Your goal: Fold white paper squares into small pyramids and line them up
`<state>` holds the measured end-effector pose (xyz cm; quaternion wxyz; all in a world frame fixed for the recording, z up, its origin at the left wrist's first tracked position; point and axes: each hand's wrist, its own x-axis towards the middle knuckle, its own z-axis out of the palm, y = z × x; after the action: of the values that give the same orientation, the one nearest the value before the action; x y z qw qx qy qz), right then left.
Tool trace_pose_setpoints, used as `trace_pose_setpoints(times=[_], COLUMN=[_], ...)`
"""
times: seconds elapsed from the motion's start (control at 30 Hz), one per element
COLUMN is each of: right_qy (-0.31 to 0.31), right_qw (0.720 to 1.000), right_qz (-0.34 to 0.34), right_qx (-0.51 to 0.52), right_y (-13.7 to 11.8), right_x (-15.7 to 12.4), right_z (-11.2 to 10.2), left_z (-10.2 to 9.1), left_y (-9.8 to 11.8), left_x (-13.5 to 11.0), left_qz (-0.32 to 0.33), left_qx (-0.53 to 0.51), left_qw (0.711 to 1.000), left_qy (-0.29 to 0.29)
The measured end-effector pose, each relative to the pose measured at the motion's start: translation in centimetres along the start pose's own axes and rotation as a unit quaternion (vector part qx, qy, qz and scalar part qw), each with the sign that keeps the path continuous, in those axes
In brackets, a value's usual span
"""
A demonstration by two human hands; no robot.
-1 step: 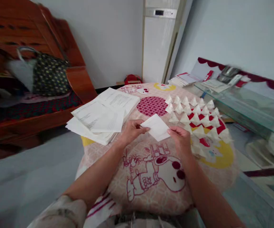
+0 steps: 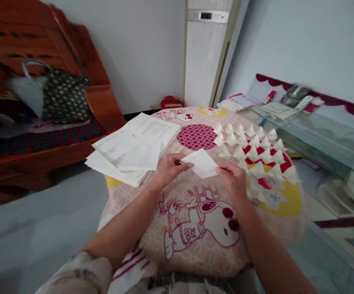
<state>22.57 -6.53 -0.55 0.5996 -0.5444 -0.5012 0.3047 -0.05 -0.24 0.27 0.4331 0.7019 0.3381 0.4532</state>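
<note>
A folded white sheet of paper (image 2: 200,164), roughly diamond-shaped, is held up over the table between my two hands. My left hand (image 2: 171,168) pinches its left corner between thumb and fingers. At the opposite corner my right hand (image 2: 234,175) grips it the same way. To the left lies a stack of printed sheets (image 2: 134,149), its top pages askew. Several folded paper pyramids (image 2: 252,153) stand in rows to the right, close to my right hand.
The round table wears a pink patterned tablecloth (image 2: 207,261) with cartoon figures. A glass-topped table (image 2: 324,143) with papers and packets stands at the right. At the left is a wooden bench (image 2: 99,104) bearing a dotted bag (image 2: 65,96). A tall white appliance (image 2: 204,61) stands behind.
The folded paper has tilted slightly in my hands, so its far and near corners look a little closer together. Both hands stay almost in place.
</note>
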Motion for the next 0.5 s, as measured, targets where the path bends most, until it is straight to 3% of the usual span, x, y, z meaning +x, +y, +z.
trace_pose_setpoints(times=[0.07,0.13,0.23,0.37,0.5], right_qy=[-0.012,-0.017,-0.023,-0.064,-0.156], right_qw=[0.998,0.989,0.965,0.944,0.929], right_qz=[-0.05,-0.109,-0.152,-0.123,-0.196], right_qx=[-0.041,-0.101,-0.214,-0.298,-0.271], right_y=[-0.3,-0.4,0.0,0.7,0.0], right_x=[-0.1,0.0,0.4,0.5,-0.9], right_z=[0.0,-0.1,-0.6,-1.3,-0.8], left_z=[-0.1,-0.1,0.2,0.8,1.2], left_y=[0.6,1.0,0.8,-0.2,-0.7], left_x=[-0.3,-0.5,-1.0,-1.5,-1.8], left_qz=[0.078,0.17,0.274,0.268,0.231], left_qx=[0.058,0.136,0.267,0.394,0.424], left_qw=[0.995,0.975,0.924,0.872,0.86], left_qy=[0.039,0.043,-0.018,-0.111,-0.165])
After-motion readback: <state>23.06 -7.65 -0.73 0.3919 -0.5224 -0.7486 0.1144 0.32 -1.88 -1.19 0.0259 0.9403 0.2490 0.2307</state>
